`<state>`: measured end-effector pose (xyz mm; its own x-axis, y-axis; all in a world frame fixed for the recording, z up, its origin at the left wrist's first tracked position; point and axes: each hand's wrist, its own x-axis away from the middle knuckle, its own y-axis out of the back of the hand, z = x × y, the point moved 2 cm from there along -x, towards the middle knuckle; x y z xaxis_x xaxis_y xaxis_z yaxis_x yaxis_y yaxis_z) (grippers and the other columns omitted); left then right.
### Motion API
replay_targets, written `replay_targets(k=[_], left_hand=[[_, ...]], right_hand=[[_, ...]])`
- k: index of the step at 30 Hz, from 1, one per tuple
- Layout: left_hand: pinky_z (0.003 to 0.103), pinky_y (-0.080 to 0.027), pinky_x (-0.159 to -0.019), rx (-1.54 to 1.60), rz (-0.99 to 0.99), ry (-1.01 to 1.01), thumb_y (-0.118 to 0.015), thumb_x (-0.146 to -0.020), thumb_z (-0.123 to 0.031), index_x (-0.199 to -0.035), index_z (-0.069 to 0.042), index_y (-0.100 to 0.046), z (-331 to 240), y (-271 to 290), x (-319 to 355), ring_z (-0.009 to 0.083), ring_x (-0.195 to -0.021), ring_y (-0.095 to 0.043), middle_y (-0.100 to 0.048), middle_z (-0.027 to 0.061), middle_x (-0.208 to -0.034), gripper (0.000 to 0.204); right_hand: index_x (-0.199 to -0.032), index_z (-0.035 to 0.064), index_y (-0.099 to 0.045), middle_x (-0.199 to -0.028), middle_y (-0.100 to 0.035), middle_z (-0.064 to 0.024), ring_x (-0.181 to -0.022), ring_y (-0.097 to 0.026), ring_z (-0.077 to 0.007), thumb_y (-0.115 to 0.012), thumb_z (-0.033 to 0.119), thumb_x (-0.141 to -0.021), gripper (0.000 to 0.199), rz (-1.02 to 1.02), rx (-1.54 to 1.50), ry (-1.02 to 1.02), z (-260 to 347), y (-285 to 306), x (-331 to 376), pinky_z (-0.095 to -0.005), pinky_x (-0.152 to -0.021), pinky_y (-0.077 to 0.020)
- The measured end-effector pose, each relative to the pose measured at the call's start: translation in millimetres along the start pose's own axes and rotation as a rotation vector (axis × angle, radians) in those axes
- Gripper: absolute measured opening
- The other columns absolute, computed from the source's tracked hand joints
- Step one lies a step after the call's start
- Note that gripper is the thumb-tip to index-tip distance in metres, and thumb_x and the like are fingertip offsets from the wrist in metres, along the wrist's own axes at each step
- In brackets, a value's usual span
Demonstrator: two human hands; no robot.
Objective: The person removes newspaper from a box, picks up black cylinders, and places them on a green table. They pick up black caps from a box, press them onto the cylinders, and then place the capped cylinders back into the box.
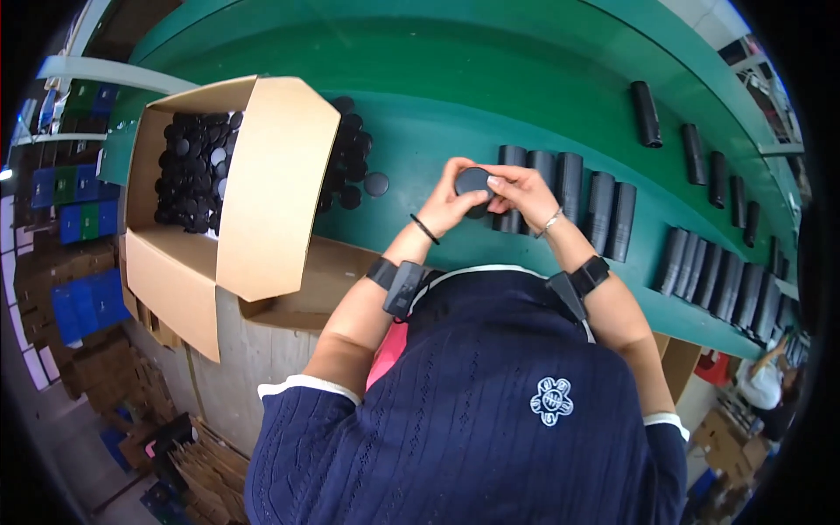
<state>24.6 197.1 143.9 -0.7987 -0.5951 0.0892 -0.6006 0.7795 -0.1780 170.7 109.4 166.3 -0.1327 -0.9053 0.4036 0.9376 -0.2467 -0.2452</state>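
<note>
Between my two hands is a black round cap, held above the green table. My left hand curls around its left side, the thumb pressed near its lower edge. The fingers of my right hand pinch the cap from the right. Whether one cap or several are in the grip, I cannot tell. Just beyond and right of my hands lies a row of black cylinders, partly covered by my right hand. Left of my hands, a single black cap lies flat beside a heap of loose caps.
An open cardboard box full of black caps stands at the left, its flaps spread. More black cylinders line the right part of the green table, others lying farther back. Another person is at the far right edge.
</note>
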Motion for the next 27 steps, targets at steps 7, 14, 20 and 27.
replay_targets(k=[7, 14, 20, 27], left_hand=[[0.047, -0.038, -0.102, 0.941, 0.125, 0.131, -0.063, -0.077, -0.029, -0.116, -0.001, -0.051, -18, 16, -6, 0.0347, -0.113, -0.052, -0.057, 0.0153, -0.112, 0.049], [0.042, -0.037, -0.102, 0.753, 0.169, 0.118, -0.057, -0.085, -0.040, -0.123, -0.003, -0.051, -33, -2, -22, 0.0252, -0.113, -0.051, -0.056, 0.0152, -0.119, 0.054], [0.040, -0.039, -0.092, 0.273, -0.198, 0.348, -0.053, -0.090, -0.047, -0.132, -0.007, -0.042, 22, -4, -48, 0.0213, -0.108, -0.048, -0.051, 0.0068, -0.118, 0.059], [0.043, -0.045, -0.090, -0.687, -0.214, 0.204, -0.072, -0.076, -0.045, -0.133, 0.005, -0.035, 82, -56, -78, 0.0387, -0.102, -0.054, -0.050, 0.0302, -0.115, 0.084]], right_hand=[[-0.145, 0.0068, -0.026, -0.137, -0.043, -0.0086, -0.125, -0.040, -0.0176, -0.079, 0.015, -0.070, 0.092, 0.240, 0.373, 0.247, -16, 3, 15, -0.0327, -0.102, -0.0347], [-0.141, 0.0015, -0.031, -0.134, -0.046, -0.0131, -0.123, -0.044, -0.0194, -0.077, 0.009, -0.069, 0.086, 0.106, 0.322, 0.235, -17, 18, 24, -0.0315, -0.103, -0.0350], [-0.136, 0.0150, -0.023, -0.101, -0.058, -0.0098, -0.084, -0.058, -0.0134, -0.073, 0.012, -0.078, 0.077, -0.224, 0.312, 0.343, 7, 78, 19, -0.0293, -0.072, -0.0479], [-0.138, 0.0246, -0.030, -0.121, -0.055, -0.0262, -0.107, -0.057, -0.0397, -0.068, 0.030, -0.081, 0.069, -0.879, 0.949, 0.076, 30, 270, -71, -0.0442, -0.091, -0.0456]])
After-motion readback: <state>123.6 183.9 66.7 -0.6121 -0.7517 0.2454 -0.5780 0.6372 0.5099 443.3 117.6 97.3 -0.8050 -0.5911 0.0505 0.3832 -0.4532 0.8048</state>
